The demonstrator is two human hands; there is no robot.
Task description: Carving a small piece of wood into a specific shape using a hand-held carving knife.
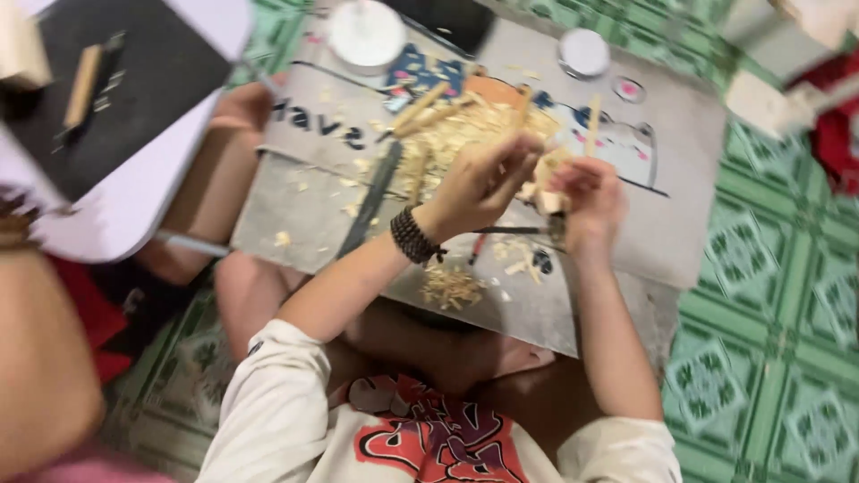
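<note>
The left hand (479,183) hangs above the grey board (680,161), its fingers curled round a thin wooden stick (528,148); a dark bead bracelet (413,235) sits on that wrist. The picture is blurred, so how tightly the grip closes on the stick cannot be told for sure, though the fingers wrap it. Just to the right of it, the right hand (586,199) has its grip closed round a small pale wood block (553,202), which it holds above the middle of the board, touching the left hand's fingertips. A dark slim tool (510,231) pokes out leftward from under the right hand; whether that hand holds it cannot be told.

The board lies over the person's lap as a work surface, with a cartoon print on it. A heap of pale wood shavings (456,134) lies on the board beyond the left hand, and a smaller heap (452,288) lies on the board's near edge. A long dark blade (371,197) rests on the board to the left of the shavings. Two round white lids (367,34) stand at the far edge of the board. A black pad (134,80) with a wooden-handled tool (83,85) on it lies off the board's left side. Green patterned floor tiles (778,313) show to the right of the board.
</note>
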